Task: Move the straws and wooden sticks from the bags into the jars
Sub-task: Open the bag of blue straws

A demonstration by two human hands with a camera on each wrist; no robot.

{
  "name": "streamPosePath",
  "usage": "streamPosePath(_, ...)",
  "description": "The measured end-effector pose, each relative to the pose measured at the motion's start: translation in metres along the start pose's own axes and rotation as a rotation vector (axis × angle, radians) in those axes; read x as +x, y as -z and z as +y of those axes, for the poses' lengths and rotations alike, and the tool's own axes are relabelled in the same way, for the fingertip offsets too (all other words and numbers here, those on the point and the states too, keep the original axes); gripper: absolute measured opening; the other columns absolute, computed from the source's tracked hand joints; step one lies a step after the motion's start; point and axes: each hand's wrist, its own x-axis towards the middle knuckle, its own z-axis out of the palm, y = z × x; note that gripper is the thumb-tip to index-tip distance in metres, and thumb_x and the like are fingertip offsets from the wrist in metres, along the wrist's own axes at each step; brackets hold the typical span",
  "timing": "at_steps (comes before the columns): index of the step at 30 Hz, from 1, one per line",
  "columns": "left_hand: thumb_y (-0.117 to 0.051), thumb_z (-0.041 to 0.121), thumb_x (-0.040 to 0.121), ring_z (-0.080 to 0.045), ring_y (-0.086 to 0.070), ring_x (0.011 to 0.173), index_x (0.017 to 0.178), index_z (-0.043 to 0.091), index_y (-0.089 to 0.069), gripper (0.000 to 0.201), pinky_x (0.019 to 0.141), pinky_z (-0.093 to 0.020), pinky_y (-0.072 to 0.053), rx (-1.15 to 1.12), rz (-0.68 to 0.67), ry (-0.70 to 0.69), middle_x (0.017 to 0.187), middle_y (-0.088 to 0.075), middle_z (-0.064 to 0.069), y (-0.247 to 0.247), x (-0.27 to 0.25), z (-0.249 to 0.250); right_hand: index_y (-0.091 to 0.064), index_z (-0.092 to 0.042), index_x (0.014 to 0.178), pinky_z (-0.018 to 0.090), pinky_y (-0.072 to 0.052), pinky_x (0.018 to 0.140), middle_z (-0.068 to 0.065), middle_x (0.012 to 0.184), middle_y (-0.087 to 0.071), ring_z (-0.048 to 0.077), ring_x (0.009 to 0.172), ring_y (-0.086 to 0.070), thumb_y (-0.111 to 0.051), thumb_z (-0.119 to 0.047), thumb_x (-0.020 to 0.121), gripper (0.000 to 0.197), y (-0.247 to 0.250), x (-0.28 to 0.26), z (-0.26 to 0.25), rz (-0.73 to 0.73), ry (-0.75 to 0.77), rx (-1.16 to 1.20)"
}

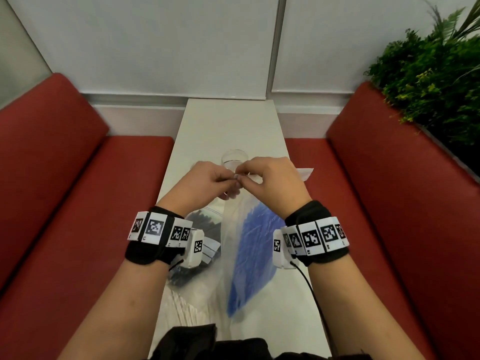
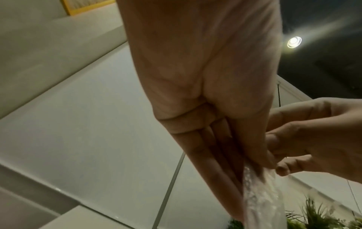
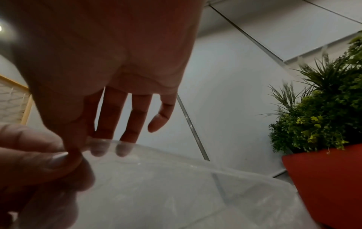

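The clear bag of blue straws (image 1: 253, 258) hangs below the fingertips, its top edge pinched up between both hands and its body sloping down toward the person over the white table (image 1: 228, 126); the blue straws (image 1: 255, 245) lie packed inside, under the right wrist; beside them, under the left wrist, a second bag with dark straws (image 1: 200, 224) lies flat on the table, and a bag of pale wooden sticks (image 1: 181, 305) sits nearer the person still; just beyond the fingertips stands a clear jar (image 1: 234, 158), partly hidden by the knuckles; past the right hand a white paper piece (image 1: 305, 172) pokes out at the table edge; red bench seats (image 1: 78, 203) flank both sides, green plants (image 1: 436, 79) off beyond the right hand.

Left hand (image 1: 205, 181): fingers curled in, thumb and forefinger pinching the bag's top edge, as the left wrist view shows with the plastic trailing from the fingertips (image 2: 252, 168); right hand (image 1: 272, 178): thumb and index finger nipping the same edge right against the left fingertips, while the other fingers (image 3: 135, 117) hang straight and loose behind the film; the two hands touch at the pinch; whether the bag's mouth is parted, I cannot tell.
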Motion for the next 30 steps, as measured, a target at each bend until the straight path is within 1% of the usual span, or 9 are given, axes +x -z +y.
streamPosePath(5,-0.071,0.013,0.095,-0.011,-0.073,0.078,0.098,0.005,-0.082,0.013,0.078,-0.027,-0.062,-0.01,-0.034,-0.003,0.082,-0.079,-0.007,0.005,-0.004,0.002,-0.078,-0.02,0.098,0.042,-0.052,0.088,-0.007,0.095,-0.076,0.015,0.092,-0.069,-0.068,-0.027,0.092,0.013,-0.004,-0.004,0.004,0.044,-0.012,0.125)
streamPosePath(11,-0.069,0.022,0.097,-0.012,-0.074,0.083,0.101,0.01,-0.08,0.017,0.08,-0.026,-0.06,-0.086,-0.035,0.02,0.088,-0.079,-0.007,0.006,-0.005,0.005,-0.078,-0.013,0.098,0.033,-0.05,0.091,-0.003,0.097,-0.077,0.014,0.094,-0.069,-0.065,-0.018,0.094,0.014,0.003,-0.007,0.023,-0.01,-0.092,0.107)
streamPosePath(16,-0.069,0.034,0.097,0.003,-0.068,0.074,0.093,0.017,-0.08,0.021,0.076,-0.02,-0.05,0.181,0.028,-0.095,0.08,-0.076,0.007,-0.008,0.0,0.015,-0.079,-0.016,0.096,0.027,-0.05,0.086,-0.006,0.093,-0.077,0.011,0.089,-0.068,-0.067,-0.024,0.094,0.015,0.005,-0.004,0.02,-0.028,-0.067,0.071)
streamPosePath(19,-0.067,0.033,0.099,0.001,-0.071,0.083,0.099,0.016,-0.082,0.023,0.082,-0.023,-0.054,0.2,0.057,-0.136,0.086,-0.079,0.009,-0.002,0.0,0.015,-0.079,-0.02,0.093,0.023,-0.044,0.092,-0.01,0.092,-0.077,0.012,0.088,-0.066,-0.068,-0.026,0.094,0.013,0.006,-0.006,0.028,0.016,-0.081,0.09)
streamPosePath(21,-0.068,0.029,0.098,-0.004,-0.073,0.085,0.1,0.016,-0.082,0.019,0.085,-0.02,-0.056,0.074,0.077,-0.133,0.088,-0.08,0.006,0.008,-0.003,0.011,-0.078,-0.02,0.092,0.018,-0.032,0.102,-0.011,0.094,-0.077,0.014,0.09,-0.067,-0.068,-0.022,0.093,0.011,0.007,-0.01,0.043,0.062,-0.134,0.102)
streamPosePath(22,-0.068,0.028,0.097,-0.007,-0.073,0.086,0.099,0.017,-0.082,0.018,0.085,-0.02,-0.056,0.006,0.082,-0.125,0.089,-0.08,0.005,0.014,-0.004,0.007,-0.078,-0.02,0.092,0.02,-0.027,0.107,-0.011,0.095,-0.077,0.012,0.09,-0.067,-0.068,-0.022,0.093,0.01,0.009,-0.013,0.053,0.083,-0.166,0.097)
streamPosePath(24,-0.069,0.03,0.096,-0.014,-0.074,0.088,0.097,0.019,-0.083,0.019,0.084,-0.022,-0.058,-0.098,0.055,-0.093,0.091,-0.081,0.0,0.03,-0.009,-0.006,-0.078,-0.023,0.091,0.04,-0.027,0.118,-0.011,0.097,-0.076,0.008,0.092,-0.067,-0.07,-0.023,0.091,0.008,0.013,-0.02,0.072,0.111,-0.237,0.063)
streamPosePath(26,-0.069,0.034,0.093,-0.019,-0.076,0.092,0.097,0.021,-0.084,0.02,0.082,-0.022,-0.059,-0.168,-0.002,-0.046,0.095,-0.081,-0.006,0.044,-0.016,-0.021,-0.077,-0.029,0.089,0.054,-0.028,0.117,-0.011,0.098,-0.076,0.012,0.098,-0.068,-0.071,-0.027,0.089,0.007,0.018,-0.027,0.089,0.127,-0.312,0.028)
streamPosePath(30,-0.078,0.053,0.082,-0.026,-0.076,0.102,0.1,0.015,-0.083,0.042,0.086,-0.024,-0.058,-0.248,-0.034,0.005,0.1,-0.079,-0.014,0.06,-0.029,-0.047,-0.075,-0.04,0.087,0.055,-0.015,0.122,-0.02,0.095,-0.074,0.009,0.101,-0.066,-0.068,-0.037,0.085,0.007,0.026,-0.037,0.103,0.151,-0.444,-0.011)
